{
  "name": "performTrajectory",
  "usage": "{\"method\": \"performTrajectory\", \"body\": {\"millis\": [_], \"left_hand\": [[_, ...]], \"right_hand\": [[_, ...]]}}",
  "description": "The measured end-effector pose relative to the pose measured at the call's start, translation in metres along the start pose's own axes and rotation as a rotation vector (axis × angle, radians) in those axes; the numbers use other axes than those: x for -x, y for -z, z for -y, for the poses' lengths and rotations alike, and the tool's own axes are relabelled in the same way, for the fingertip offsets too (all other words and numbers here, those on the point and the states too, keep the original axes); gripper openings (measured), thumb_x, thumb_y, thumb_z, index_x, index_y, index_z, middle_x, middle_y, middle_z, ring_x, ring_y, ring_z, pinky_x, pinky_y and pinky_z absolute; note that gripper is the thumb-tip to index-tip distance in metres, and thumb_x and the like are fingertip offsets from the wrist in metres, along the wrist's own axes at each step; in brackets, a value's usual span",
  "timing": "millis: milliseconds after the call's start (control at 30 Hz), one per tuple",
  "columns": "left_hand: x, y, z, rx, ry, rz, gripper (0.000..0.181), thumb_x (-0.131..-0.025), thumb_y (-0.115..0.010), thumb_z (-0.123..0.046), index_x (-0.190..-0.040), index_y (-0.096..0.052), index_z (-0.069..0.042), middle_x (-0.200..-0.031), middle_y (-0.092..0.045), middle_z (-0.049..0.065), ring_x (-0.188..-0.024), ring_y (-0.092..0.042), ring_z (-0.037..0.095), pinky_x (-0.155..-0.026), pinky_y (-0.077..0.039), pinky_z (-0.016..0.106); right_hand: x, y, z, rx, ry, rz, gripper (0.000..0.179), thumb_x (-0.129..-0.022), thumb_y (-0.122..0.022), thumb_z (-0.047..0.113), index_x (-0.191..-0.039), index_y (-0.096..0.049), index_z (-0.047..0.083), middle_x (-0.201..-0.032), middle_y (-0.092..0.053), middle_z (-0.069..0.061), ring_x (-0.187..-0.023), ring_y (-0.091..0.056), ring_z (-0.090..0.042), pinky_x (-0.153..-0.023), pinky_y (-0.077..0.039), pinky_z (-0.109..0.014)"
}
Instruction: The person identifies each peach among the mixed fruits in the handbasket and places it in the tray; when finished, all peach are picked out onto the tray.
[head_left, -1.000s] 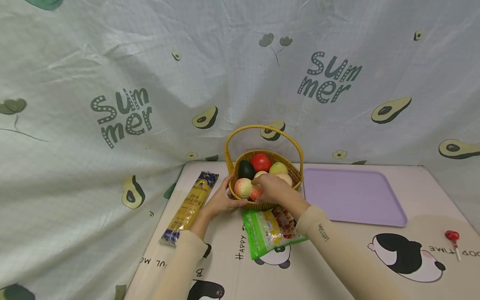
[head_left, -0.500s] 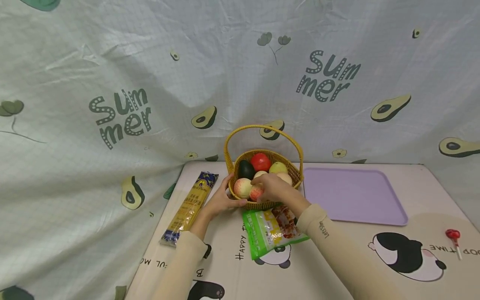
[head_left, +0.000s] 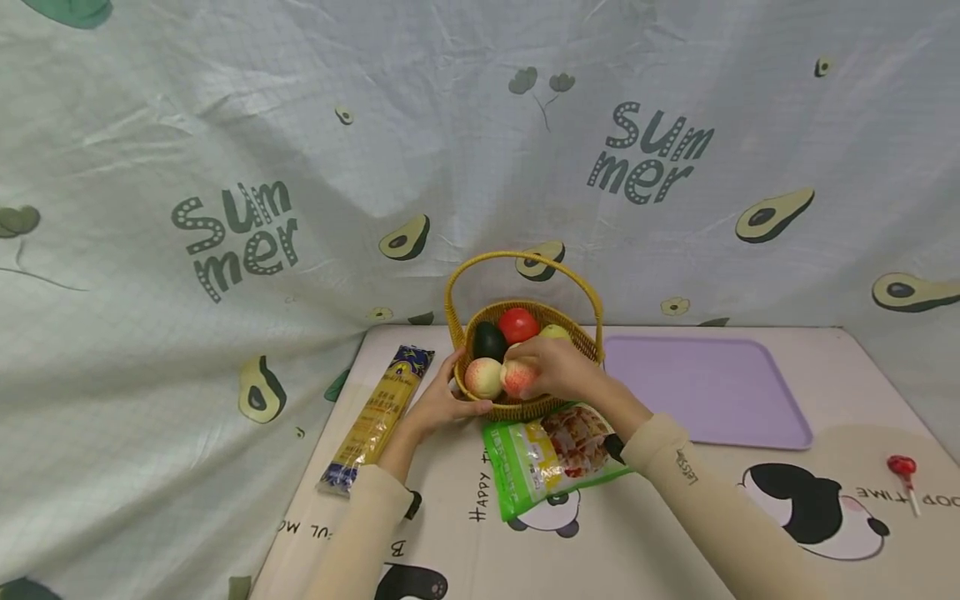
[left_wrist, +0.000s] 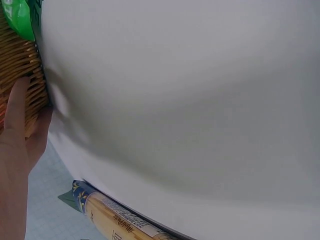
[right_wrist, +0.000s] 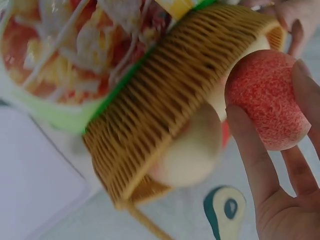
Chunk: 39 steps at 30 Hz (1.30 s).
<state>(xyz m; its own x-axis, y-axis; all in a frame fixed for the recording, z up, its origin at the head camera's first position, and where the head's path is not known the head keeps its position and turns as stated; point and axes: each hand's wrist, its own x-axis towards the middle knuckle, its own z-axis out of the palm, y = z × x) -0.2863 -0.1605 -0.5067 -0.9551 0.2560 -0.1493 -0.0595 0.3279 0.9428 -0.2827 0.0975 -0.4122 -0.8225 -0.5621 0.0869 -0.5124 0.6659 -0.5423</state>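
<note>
A wicker basket (head_left: 517, 411) with a tall arched handle stands near the back of the table. In it lie a pale peach (head_left: 483, 377), a dark green avocado-like fruit (head_left: 490, 342), a round red fruit (head_left: 518, 326) and a yellow-green fruit (head_left: 555, 332). My right hand (head_left: 566, 367) pinches a red-blushed peach (right_wrist: 265, 100) between thumb and fingers, just above the basket's front rim. At the basket's left side, my left hand (head_left: 442, 404) holds the wall, its thumb along the front and its other fingers toward the rim.
Left of the basket lies a long pack of pasta (head_left: 381, 417). A green food bag (head_left: 551, 458) lies in front, partly beneath the right wrist. To the right are a purple tray (head_left: 712, 392) and a red lollipop (head_left: 902, 467). A printed cloth (head_left: 450, 150) hangs behind.
The right hand has raised the peach a little, and its forearm has shifted right. More of the peach and the food bag shows. The left hand stays at the basket.
</note>
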Motion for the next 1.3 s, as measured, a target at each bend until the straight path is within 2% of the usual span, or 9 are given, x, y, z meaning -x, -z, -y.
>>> {"method": "performTrajectory", "body": {"millis": [167,300,433,633,833,1033,1300], "left_hand": [[-0.001,0.001,0.001,0.005,0.002,0.002,0.118,-0.08,-0.093,-0.028,-0.167,-0.014,-0.031,-0.176,-0.009,0.009,-0.158,-0.021,0.044,-0.128,-0.023,0.06],[-0.002,0.001,0.001,0.017,-0.001,0.008,0.118,-0.08,-0.093,-0.027,-0.167,-0.014,-0.031,-0.176,-0.007,0.01,-0.157,-0.023,0.046,-0.127,-0.023,0.06],[-0.001,0.001,0.001,0.028,0.002,0.009,0.118,-0.08,-0.093,-0.026,-0.167,-0.014,-0.031,-0.176,-0.006,0.011,-0.155,-0.028,0.047,-0.127,-0.025,0.06],[-0.001,0.001,0.0,0.037,0.003,0.012,0.119,-0.079,-0.094,-0.028,-0.167,-0.013,-0.03,-0.176,-0.006,0.012,-0.155,-0.029,0.047,-0.127,-0.027,0.059],[0.0,0.001,-0.002,0.026,0.005,0.007,0.12,-0.078,-0.094,-0.028,-0.167,-0.014,-0.031,-0.176,-0.007,0.011,-0.157,-0.024,0.045,-0.127,-0.025,0.059],[-0.001,0.002,-0.001,0.023,0.01,0.003,0.12,-0.078,-0.094,-0.029,-0.167,-0.014,-0.032,-0.176,-0.006,0.011,-0.159,-0.02,0.044,-0.128,-0.023,0.06],[0.0,0.0,-0.001,0.034,0.022,0.01,0.119,-0.078,-0.094,-0.027,-0.167,-0.015,-0.032,-0.176,-0.007,0.011,-0.153,-0.033,0.047,-0.127,-0.026,0.059]], "right_hand": [[0.021,0.024,-0.002,-0.063,0.018,-0.066,0.057,-0.08,-0.09,0.012,-0.133,-0.071,0.009,-0.138,-0.069,-0.009,-0.129,-0.062,-0.032,-0.108,-0.052,-0.053],[0.042,0.043,-0.009,-0.091,0.022,-0.108,0.057,-0.081,-0.09,0.012,-0.134,-0.07,0.01,-0.14,-0.068,-0.009,-0.136,-0.057,-0.035,-0.112,-0.049,-0.056],[0.064,0.06,-0.018,-0.088,-0.002,-0.136,0.058,-0.08,-0.09,0.012,-0.135,-0.07,0.011,-0.141,-0.067,-0.01,-0.141,-0.053,-0.039,-0.114,-0.045,-0.06],[0.093,0.073,-0.04,-0.024,-0.061,-0.149,0.058,-0.078,-0.091,0.013,-0.132,-0.071,0.011,-0.139,-0.069,-0.011,-0.14,-0.053,-0.041,-0.11,-0.048,-0.063],[0.117,0.073,-0.065,0.034,-0.095,-0.099,0.057,-0.076,-0.092,0.012,-0.129,-0.072,0.006,-0.132,-0.072,-0.015,-0.128,-0.061,-0.042,-0.103,-0.051,-0.063],[0.125,0.061,-0.088,0.043,-0.147,-0.058,0.055,-0.074,-0.092,0.01,-0.125,-0.073,0.003,-0.128,-0.073,-0.018,-0.125,-0.062,-0.046,-0.102,-0.05,-0.065],[0.127,0.037,-0.112,0.08,-0.122,-0.026,0.05,-0.072,-0.09,0.006,-0.12,-0.074,0.0,-0.12,-0.075,-0.018,-0.119,-0.065,-0.046,-0.099,-0.053,-0.063]]}}
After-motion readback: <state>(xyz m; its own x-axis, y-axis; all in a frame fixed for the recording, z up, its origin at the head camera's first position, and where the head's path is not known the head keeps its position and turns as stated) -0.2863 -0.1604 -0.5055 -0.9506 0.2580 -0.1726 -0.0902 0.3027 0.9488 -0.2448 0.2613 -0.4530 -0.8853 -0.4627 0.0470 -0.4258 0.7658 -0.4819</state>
